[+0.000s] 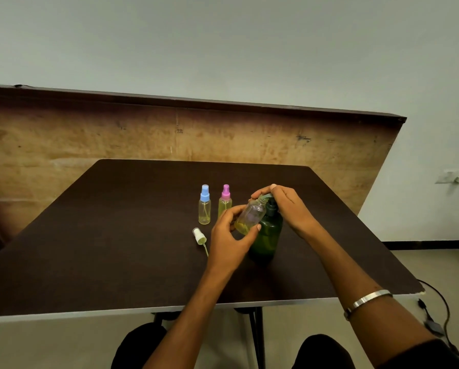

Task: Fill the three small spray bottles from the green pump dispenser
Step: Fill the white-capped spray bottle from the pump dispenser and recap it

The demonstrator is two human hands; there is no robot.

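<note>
Uncapped small bottle [250, 217], tilted, a little yellow liquid at its base, mouth at the spout of the green pump dispenser [268, 233]; left hand [229, 239] curls round it, right hand [287, 206] fingers press the pump head. Blue-capped bottle [204, 206] and pink-capped bottle [225, 199] stand capped with liquid, likely done; third needs filling, then its white sprayer [199, 236]. Mid-table [90, 235], edges well apart, open room left.

Both forearms reach forward toward twelve o'clock. The left hand [232, 235] curls its fingers [235, 210] and thumb round a tilted small bottle [249, 217]. At its two o'clock, the right hand [289, 206] arches palm-down, fingertips pressing a pump head [268, 196].
</note>
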